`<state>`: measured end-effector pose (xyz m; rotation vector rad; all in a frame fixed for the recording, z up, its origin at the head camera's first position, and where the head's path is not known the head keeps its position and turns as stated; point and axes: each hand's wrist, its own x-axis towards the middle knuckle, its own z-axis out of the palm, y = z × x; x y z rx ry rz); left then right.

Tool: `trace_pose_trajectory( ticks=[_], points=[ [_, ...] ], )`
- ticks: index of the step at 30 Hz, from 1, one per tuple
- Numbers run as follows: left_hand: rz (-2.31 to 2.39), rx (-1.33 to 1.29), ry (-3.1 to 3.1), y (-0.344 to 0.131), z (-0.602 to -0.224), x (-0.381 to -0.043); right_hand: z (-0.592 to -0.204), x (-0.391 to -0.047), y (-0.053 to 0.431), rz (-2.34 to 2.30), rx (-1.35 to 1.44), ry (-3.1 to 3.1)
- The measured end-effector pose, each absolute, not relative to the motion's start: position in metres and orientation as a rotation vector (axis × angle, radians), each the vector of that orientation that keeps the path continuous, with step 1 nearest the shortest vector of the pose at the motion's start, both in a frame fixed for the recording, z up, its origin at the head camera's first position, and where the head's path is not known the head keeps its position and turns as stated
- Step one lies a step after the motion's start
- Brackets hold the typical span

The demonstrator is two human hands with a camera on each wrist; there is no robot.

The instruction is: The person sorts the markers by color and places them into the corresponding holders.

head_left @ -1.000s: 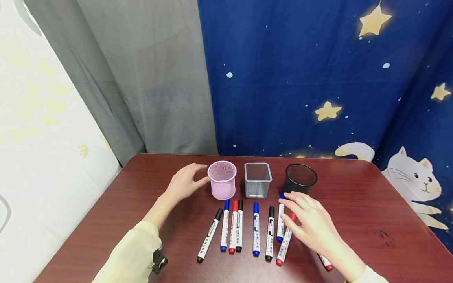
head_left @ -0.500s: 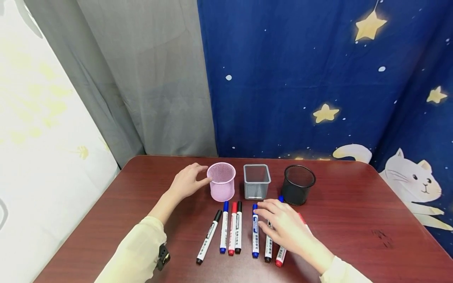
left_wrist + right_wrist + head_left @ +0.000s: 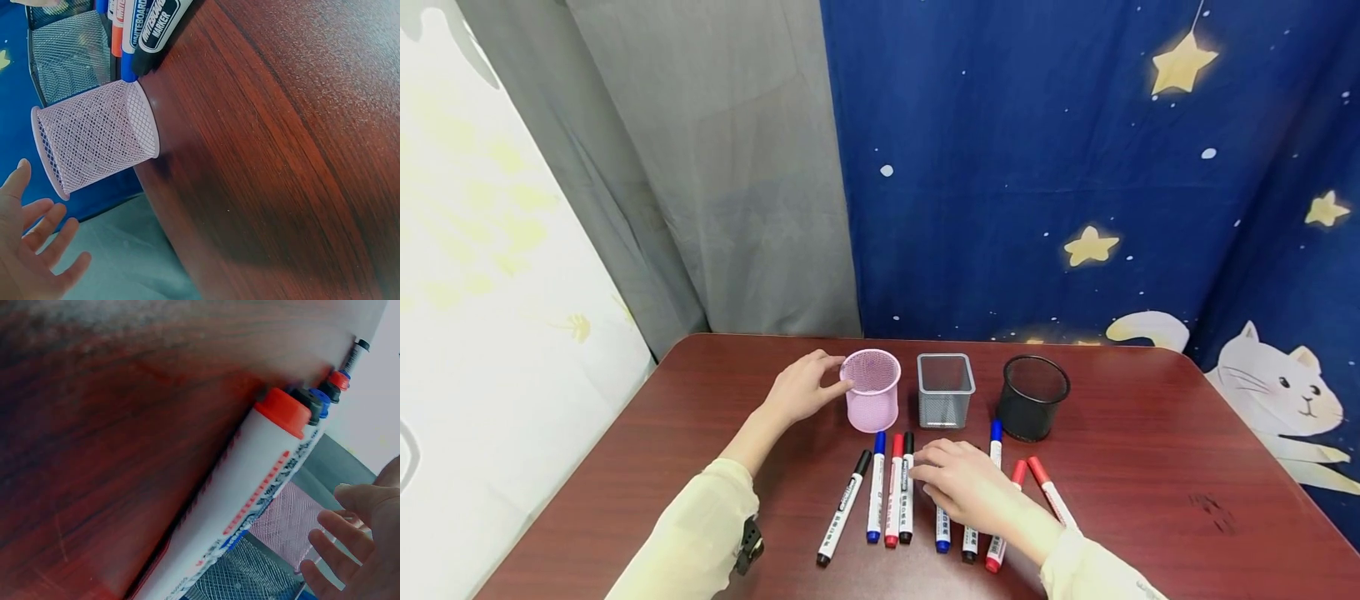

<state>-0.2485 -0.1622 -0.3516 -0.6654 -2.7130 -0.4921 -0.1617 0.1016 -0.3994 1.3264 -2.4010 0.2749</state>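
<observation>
Your left hand has its thumb and fingers spread, pinching nothing; they stand just beside the rim of the pink mesh cup, and the wide gap between them probably suits its round wall, though you cannot tell whether any fingertip touches it. Nearer you than those fingers, a slanted black-capped marker leads the row, then a blue marker, a red marker and a black marker, likely laid long caps away from you for easy sorting by eye. Your right hand hangs over the middle of the row, fingers loosely apart, holding nothing; its fingertips are close to that last marker, contact unclear. Beyond them stands the grey mesh container, upright on its flat base, presumably for steadiness. Right of those fingers lies the outermost red marker, with the black mesh cup farther back.
</observation>
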Motion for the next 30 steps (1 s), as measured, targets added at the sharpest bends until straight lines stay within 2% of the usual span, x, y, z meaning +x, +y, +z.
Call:
trace_pose_trajectory(
  ticks=[30],
  points=[
    [-0.478,-0.618,-2.774,-0.159,-0.354,-0.250,-0.422,-0.172,0.071,0.008,1.453,-2.338]
  ],
)
